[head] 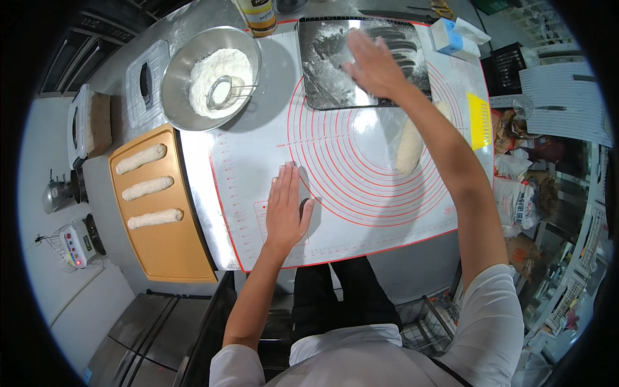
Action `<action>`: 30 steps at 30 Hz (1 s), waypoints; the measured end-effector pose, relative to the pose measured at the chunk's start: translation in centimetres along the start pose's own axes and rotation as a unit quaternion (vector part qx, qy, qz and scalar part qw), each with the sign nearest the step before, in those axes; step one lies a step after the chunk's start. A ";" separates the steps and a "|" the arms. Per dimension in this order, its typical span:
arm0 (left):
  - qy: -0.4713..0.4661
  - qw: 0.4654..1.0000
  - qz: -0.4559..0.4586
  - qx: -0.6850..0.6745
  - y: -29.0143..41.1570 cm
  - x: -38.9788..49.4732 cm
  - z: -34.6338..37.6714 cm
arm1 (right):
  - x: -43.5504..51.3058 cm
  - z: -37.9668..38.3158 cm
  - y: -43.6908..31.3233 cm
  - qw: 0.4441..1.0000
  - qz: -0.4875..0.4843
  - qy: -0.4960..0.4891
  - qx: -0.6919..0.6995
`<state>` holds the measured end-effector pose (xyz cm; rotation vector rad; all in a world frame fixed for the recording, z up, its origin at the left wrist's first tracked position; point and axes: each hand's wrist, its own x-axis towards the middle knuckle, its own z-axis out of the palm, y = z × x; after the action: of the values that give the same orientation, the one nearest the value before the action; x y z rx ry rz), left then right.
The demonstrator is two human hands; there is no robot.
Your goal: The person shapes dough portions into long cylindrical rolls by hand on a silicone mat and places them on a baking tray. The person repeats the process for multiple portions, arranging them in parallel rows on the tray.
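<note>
My right hand (370,63) is over a black baking tray (319,96) dusted with flour, its fingers apart and somewhat blurred; dark streaks run through the flour beside it. My left hand (289,208) lies palm down on the white silicone mat (242,169) with red rings, holding nothing. A long piece of dough (410,147) rests on the mat, partly hidden beneath my right forearm. To the upper left, a steel bowl (176,87) holds flour and a small wire sieve (220,93). Three dough rolls (152,188) sit on a golden tray (169,256) at the left.
A yellow scraper (478,121) lies at the mat's right edge, below a blue and white box (454,38). A jar (261,17) stands behind the bowl. Scissors (440,8) and a long knife (394,15) lie at the back. A clear lid (145,82) is left of the bowl.
</note>
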<state>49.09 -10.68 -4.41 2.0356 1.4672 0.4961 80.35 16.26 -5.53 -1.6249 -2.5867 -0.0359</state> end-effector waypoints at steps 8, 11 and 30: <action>0.009 0.999 0.007 -0.034 0.1 -0.1 0.0 | -4.0 -2.3 -5.7 0.963 -0.189 -0.086 0.174; 0.016 0.996 -0.005 -0.086 -0.5 -0.4 -0.5 | -10.4 -2.7 -9.7 0.923 -0.242 -0.114 0.278; 0.042 0.994 0.086 0.054 11.2 5.5 9.5 | -21.9 -9.7 -0.8 0.957 0.109 -0.003 0.269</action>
<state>64.71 -10.32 -4.66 2.2644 1.4021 0.5897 89.65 -4.42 2.28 -1.6622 -2.1293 0.6275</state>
